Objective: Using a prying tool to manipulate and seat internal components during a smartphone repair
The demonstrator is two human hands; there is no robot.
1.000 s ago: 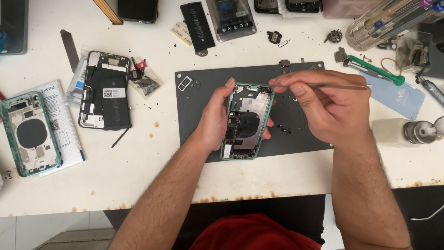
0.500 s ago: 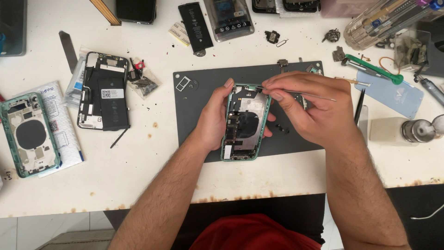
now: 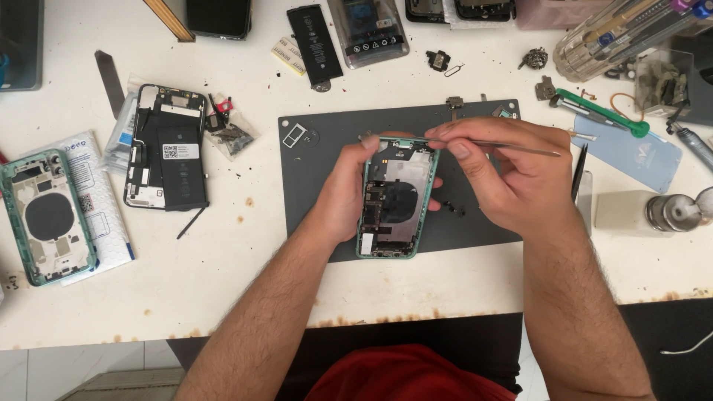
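White desk (image 3: 245,275), stained at the near edge, carries a dark work mat (image 3: 334,134). Left hand (image 3: 349,189) is wrapped around the left edge of a green phone housing (image 3: 397,197), holding it open-side up on the mat. Right hand (image 3: 505,174), closed in a pinch, holds thin metal tweezers (image 3: 512,147) with tips at the housing's top edge, just beyond the left fingertips. Judgement: steady the housing flat, keep tweezer pressure light. A second housing (image 3: 48,215) lies well left of the left hand.
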